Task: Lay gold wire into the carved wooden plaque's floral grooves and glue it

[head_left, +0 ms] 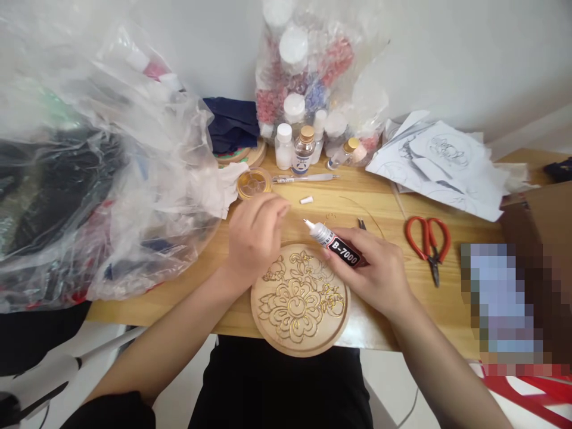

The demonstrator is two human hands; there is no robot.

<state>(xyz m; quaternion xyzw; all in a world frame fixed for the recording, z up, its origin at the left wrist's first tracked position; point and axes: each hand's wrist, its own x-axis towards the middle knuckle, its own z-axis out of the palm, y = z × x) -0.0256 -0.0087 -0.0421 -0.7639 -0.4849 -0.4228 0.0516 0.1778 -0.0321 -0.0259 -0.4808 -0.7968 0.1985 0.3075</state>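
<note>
My right hand [382,268] is closed around a tube of B-7000 glue [338,246], its uncovered nozzle tipped up and to the left. My left hand [255,235] hovers left of the nozzle, thumb and fingers pinched together; whatever may be between them is too small to make out. Below both hands is a round wooden plate [304,350] with a raised rim, at the table's front edge. Gold wire [297,307] forms flower outlines on it. Past the nozzle, a small white cap [306,200] lies on the table.
Pliers with red handles [429,241] lie at right, near a pixelated area. Behind are small bottles [302,152], a pen [308,177], a round divided case [254,183] and papers with drawings [440,158]. A large plastic bag [147,179] fills the left.
</note>
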